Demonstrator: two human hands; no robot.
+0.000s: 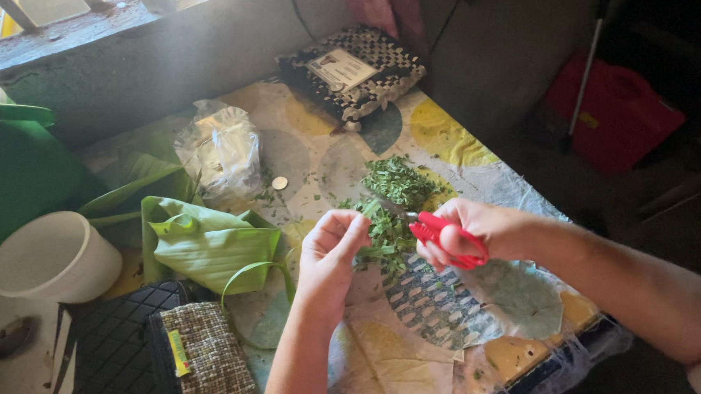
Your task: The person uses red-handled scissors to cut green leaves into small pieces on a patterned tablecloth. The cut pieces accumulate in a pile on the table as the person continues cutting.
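Both hands meet mid-table: left hand pinching, right hand fist-closed.

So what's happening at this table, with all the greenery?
A person is snipping green leafy herbs with red-handled scissors. The right hand grips the scissors, while the left hand pinches the sprigs at the blades. A heap of chopped greens lies just beyond on the patterned plastic tablecloth. To the left sit folded banana leaves, a white round bowl, a crumpled clear plastic bag and a small coin.
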